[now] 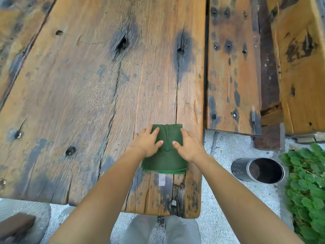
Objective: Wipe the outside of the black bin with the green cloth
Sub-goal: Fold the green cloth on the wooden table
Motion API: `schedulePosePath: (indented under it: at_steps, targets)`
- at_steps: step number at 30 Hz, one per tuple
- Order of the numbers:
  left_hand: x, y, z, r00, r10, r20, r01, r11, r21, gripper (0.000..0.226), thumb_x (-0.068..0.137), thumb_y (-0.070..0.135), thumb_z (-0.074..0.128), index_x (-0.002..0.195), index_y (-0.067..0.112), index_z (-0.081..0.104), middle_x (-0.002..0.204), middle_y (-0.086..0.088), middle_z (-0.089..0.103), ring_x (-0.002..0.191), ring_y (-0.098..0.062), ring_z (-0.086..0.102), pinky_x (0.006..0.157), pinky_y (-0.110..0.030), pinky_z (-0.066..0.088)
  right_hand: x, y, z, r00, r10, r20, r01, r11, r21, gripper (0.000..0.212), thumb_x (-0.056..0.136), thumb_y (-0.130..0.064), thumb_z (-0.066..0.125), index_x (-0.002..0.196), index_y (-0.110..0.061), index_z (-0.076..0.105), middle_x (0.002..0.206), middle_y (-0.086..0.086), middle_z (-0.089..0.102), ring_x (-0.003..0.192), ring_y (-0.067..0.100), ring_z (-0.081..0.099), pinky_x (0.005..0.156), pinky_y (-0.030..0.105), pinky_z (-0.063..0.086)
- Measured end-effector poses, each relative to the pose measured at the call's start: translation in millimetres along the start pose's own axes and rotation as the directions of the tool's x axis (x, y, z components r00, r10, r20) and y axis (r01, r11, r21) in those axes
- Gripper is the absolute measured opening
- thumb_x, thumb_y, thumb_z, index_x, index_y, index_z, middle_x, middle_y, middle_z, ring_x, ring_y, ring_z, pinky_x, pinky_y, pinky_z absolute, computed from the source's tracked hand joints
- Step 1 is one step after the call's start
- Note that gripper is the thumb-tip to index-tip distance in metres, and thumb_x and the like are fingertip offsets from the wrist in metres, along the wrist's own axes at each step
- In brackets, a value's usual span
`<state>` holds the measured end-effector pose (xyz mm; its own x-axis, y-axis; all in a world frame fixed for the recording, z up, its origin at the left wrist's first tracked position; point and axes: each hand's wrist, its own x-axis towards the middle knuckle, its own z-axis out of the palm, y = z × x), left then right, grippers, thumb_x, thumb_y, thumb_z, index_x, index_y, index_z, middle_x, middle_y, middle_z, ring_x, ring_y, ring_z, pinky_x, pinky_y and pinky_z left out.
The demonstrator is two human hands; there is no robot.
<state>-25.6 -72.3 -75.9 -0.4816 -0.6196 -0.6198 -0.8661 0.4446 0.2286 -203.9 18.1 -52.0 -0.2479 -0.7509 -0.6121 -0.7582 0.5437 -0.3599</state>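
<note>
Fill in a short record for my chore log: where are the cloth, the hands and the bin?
cloth: green cloth, folded, on the wooden table
left hand: flat on the cloth
right hand: flat on the cloth
bin: black bin on the ground right of the table, beside leafy plants, untouched
wiping: not yet begun

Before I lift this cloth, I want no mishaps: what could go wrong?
The cloth lies folded under the left hand and right hand; grabbed by one layer, it may fall open. The table is rough and cracked, so it might snag. The bin stands low on the ground; a hasty reach could tip it.
</note>
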Motion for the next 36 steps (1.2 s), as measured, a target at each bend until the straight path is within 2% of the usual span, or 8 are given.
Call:
schedulePosePath:
  at_steps: [6,12,15,18,25,30,33,36]
  targets:
    - [31,8,-9,0.992,0.026,-0.123,-0.034,0.997,-0.067,0.055,0.107,0.038,0.042,0.155,0.011,0.035,0.160,-0.012,0.036,0.142,-0.033,0.038,0.107,-0.050,0.044,40,1,-7,0.998,-0.048,-0.042,0.049,0.999,0.014,0.062,0.099,-0.038,0.057,0.152,-0.013,0.035,0.146,0.016,0.049,0.134,0.037,0.047,0.108,0.044,0.044]
    - [43,11,-18,0.988,-0.035,-0.147,0.020,0.994,-0.107,0.041,0.103,0.033,0.052,0.137,0.009,0.053,0.132,-0.013,0.055,0.125,-0.032,0.049,0.100,-0.046,0.047,63,-8,-17,0.996,-0.039,-0.075,0.040,0.999,0.022,0.038,0.099,-0.030,0.060,0.130,-0.009,0.052,0.125,0.017,0.054,0.114,0.038,0.057,0.090,0.038,0.048]
    - [47,11,-18,0.984,-0.069,-0.163,0.048,0.991,-0.126,0.035,0.101,0.030,0.058,0.128,0.008,0.061,0.127,-0.014,0.055,0.123,-0.033,0.050,0.101,-0.044,0.046,70,-6,-21,0.997,-0.042,-0.064,0.039,0.999,-0.034,0.031,0.100,-0.028,0.061,0.123,-0.008,0.062,0.124,0.016,0.054,0.113,0.038,0.058,0.091,0.037,0.049]
    - [49,9,-21,0.984,-0.078,-0.158,0.054,0.987,-0.151,0.029,0.100,0.027,0.061,0.122,0.008,0.063,0.127,-0.013,0.054,0.123,-0.032,0.048,0.101,-0.044,0.046,75,-5,-23,0.997,-0.058,-0.049,0.057,0.998,-0.032,0.030,0.100,-0.025,0.063,0.124,-0.009,0.064,0.127,0.015,0.053,0.114,0.036,0.058,0.094,0.037,0.050]
    - [41,-8,-30,0.985,-0.086,-0.149,0.051,0.973,-0.226,0.013,0.096,0.019,0.065,0.107,0.013,0.062,0.111,-0.010,0.068,0.104,-0.032,0.062,0.082,-0.039,0.053,80,6,-35,0.998,-0.039,-0.058,0.041,0.999,0.023,0.011,0.096,-0.018,0.064,0.105,-0.013,0.064,0.113,0.015,0.066,0.102,0.034,0.062,0.088,0.039,0.055]
    - [33,-11,-32,0.993,-0.039,-0.111,0.010,0.968,-0.250,0.033,0.098,0.019,0.063,0.131,0.014,0.065,0.124,-0.012,0.068,0.115,-0.033,0.062,0.096,-0.045,0.054,69,10,-40,0.996,-0.079,-0.046,0.082,0.995,0.063,0.029,0.095,-0.018,0.069,0.124,-0.019,0.067,0.120,0.012,0.067,0.111,0.031,0.063,0.100,0.038,0.053]
    - [31,-6,-28,0.999,0.030,-0.022,-0.034,0.985,-0.170,0.045,0.099,0.026,0.061,0.142,0.017,0.059,0.128,-0.014,0.058,0.119,-0.034,0.057,0.099,-0.045,0.051,61,9,-40,0.991,-0.128,-0.040,0.129,0.991,0.035,0.017,0.095,-0.016,0.067,0.110,-0.020,0.074,0.116,0.012,0.069,0.104,0.028,0.065,0.094,0.034,0.055]
    - [33,-2,-23,0.998,0.024,-0.050,-0.031,0.990,-0.140,0.045,0.099,0.033,0.062,0.142,0.019,0.057,0.130,-0.013,0.050,0.123,-0.033,0.050,0.102,-0.047,0.048,53,8,-40,0.987,-0.158,-0.042,0.159,0.987,0.011,0.013,0.094,-0.016,0.068,0.103,-0.023,0.074,0.112,0.009,0.069,0.098,0.026,0.065,0.089,0.033,0.055]
